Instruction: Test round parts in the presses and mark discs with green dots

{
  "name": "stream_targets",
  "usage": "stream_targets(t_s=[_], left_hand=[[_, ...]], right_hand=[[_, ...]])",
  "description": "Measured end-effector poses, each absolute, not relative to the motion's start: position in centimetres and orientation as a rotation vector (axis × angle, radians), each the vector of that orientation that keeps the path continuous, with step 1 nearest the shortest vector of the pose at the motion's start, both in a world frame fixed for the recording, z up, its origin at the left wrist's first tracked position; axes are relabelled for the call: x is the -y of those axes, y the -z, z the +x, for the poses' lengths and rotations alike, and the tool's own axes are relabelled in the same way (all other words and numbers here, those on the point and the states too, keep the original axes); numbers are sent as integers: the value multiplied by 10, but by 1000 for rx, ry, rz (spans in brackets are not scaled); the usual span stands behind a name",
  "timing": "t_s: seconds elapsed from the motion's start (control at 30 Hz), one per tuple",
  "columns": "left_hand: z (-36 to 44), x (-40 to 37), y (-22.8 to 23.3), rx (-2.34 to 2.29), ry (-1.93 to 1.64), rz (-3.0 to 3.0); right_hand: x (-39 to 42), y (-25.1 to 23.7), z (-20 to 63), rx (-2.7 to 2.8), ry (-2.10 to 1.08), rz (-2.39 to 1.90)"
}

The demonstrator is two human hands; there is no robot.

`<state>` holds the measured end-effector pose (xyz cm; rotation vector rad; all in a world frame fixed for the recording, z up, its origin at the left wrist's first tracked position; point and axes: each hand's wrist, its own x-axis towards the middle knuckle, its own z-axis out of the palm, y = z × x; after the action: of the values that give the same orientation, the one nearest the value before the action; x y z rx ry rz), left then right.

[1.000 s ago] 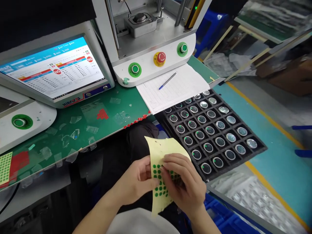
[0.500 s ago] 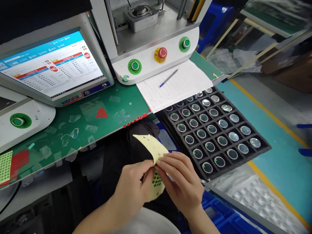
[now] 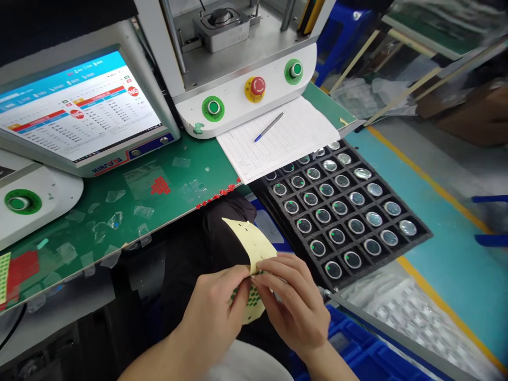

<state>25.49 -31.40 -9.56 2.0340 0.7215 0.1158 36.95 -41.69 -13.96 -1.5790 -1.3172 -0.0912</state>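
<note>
Above my lap, both hands pinch a pale yellow sticker sheet with green round dots. The sheet bends over between them, its backing upward and its dotted part hanging below my fingers. My left hand grips it from the left, thumb and forefinger closed. My right hand is closed on it from the right, with fingertips at the fold; whether a single dot is between them cannot be seen. To the right lies a black foam tray of round, silver-rimmed parts; many bear a small green dot.
A green bench carries clear film scraps, red stickers and another green-dot sheet. Behind are a monitor and a press with a red stop button. Paper forms with a pen overhang the tray. Blue crates stand lower right.
The whole view has shifted slightly. My hands stay together at the sheet's fold, and less of the dotted part shows below my fingers.
</note>
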Motion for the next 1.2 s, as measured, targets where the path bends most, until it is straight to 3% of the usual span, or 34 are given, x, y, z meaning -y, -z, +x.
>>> stream_targets(t_s=[0.13,0.37,0.57,0.9,1.2], left_hand=[[250,308,103,-742,-130,2038],[252,304,125,-784,70,1935],[263,302,123,-921,32,1843],[273,306,123,-985,-43,1649],[262,310,116,-1052,-175,1500]], right_hand=[[441,178,417,938,-4,-1720],[501,281,575,239,-100,-2109],[517,323,606,-63,-335,-2142],[511,332,613,-187,-328,-2173],[472,270,555,128,-8,-2058]])
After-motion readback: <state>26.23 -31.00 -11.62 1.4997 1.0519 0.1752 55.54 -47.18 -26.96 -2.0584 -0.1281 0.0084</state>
